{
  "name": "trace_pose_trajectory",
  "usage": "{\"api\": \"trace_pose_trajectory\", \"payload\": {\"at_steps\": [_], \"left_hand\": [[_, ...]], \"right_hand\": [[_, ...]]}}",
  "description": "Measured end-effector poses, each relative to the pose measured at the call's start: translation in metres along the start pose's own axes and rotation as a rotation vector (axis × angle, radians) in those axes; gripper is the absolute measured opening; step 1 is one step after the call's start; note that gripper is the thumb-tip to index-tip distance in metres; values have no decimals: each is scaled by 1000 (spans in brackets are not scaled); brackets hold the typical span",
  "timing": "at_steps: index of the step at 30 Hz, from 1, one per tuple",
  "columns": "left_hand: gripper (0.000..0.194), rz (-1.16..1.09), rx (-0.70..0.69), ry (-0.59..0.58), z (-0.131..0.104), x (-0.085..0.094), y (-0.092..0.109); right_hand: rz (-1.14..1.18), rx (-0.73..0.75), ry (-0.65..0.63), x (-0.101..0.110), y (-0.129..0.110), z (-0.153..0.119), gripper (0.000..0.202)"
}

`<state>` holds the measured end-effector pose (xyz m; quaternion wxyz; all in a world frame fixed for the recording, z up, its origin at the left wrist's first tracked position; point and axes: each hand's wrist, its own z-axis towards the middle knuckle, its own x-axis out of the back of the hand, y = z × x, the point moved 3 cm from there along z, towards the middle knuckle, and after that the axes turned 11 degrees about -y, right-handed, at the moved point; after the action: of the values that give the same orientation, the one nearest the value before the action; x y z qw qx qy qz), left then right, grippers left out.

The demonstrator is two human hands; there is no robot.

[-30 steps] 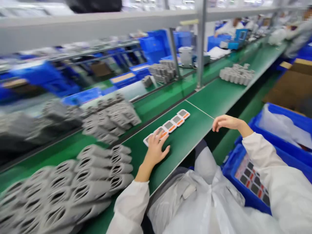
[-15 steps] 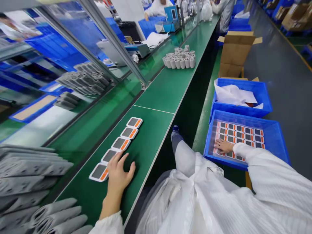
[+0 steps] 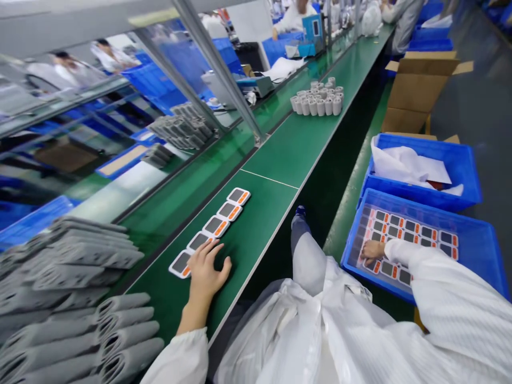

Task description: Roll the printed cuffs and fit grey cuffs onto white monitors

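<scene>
My left hand (image 3: 208, 269) rests with its fingers spread at the near end of a row of white square devices (image 3: 216, 226) on the green bench (image 3: 276, 160); each has a dark screen and an orange strip. Its fingertips touch or overlap the nearest ones. Down at my right, my right hand (image 3: 373, 250) reaches into a blue bin (image 3: 478, 256) holding rows of the same kind of device (image 3: 412, 238). Its fingers are curled down at the left side of these rows. What lies between the fingertips is hidden.
Grey tubular casings (image 3: 120, 341) are stacked at the lower left, and similar upright casings (image 3: 318, 101) stand farther along the bench. Another blue bin (image 3: 424, 193) with white wrapping and an open cardboard box (image 3: 424, 90) are beyond my right hand. Metal posts (image 3: 228, 74) rise left of the bench.
My right hand has gone from lying flat over the devices in the bin to curled fingers at their left side. My left hand stays by the row. The view has shifted left.
</scene>
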<state>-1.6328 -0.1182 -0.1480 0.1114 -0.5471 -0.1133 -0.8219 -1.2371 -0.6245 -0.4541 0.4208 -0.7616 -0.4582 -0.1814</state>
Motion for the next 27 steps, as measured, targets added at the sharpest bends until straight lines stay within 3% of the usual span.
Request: {"api": "trace_pose_trajectory", "payload": {"at_steps": [2, 4, 6, 7, 10, 13, 15, 16, 18, 20, 22, 27], "left_hand": [[39, -20, -15, 31, 3, 5, 12], [39, -167, -35, 67, 8, 8, 40], [34, -493, -54, 14, 18, 0, 93], [29, -745, -39, -94, 25, -11, 128], [18, -1016, -136, -420, 48, -63, 264], [28, -1180, -97, -715, 74, -138, 394], [30, -1214, 9, -854, 94, -190, 454], [36, -1213, 82, -899, 104, -213, 474], [42, -1197, 235, -961, 123, -254, 497], [45, -1179, 374, -998, 134, -283, 505], [46, -1170, 478, -1021, 138, -305, 509], [46, -1158, 598, -1024, 136, -347, 531]], "right_hand": [[13, -23, -1, 6, -1, 0, 36], [64, -55, 27, 11, 1, -6, 35], [157, -113, 105, 13, 6, -19, 36], [217, -157, 167, 12, 9, -30, 36], [421, -357, 428, -2, 18, -81, 40], [600, -620, 734, -33, 7, -147, 46], [685, -795, 920, -57, -15, -187, 53], [717, -875, 1002, -69, -29, -203, 58], [761, -1015, 1144, -88, -56, -228, 70], [777, -1107, 1262, -99, -80, -243, 85], [782, -1189, 1360, -103, -98, -249, 98], [840, -1340, 1501, -106, -118, -246, 104]]}}
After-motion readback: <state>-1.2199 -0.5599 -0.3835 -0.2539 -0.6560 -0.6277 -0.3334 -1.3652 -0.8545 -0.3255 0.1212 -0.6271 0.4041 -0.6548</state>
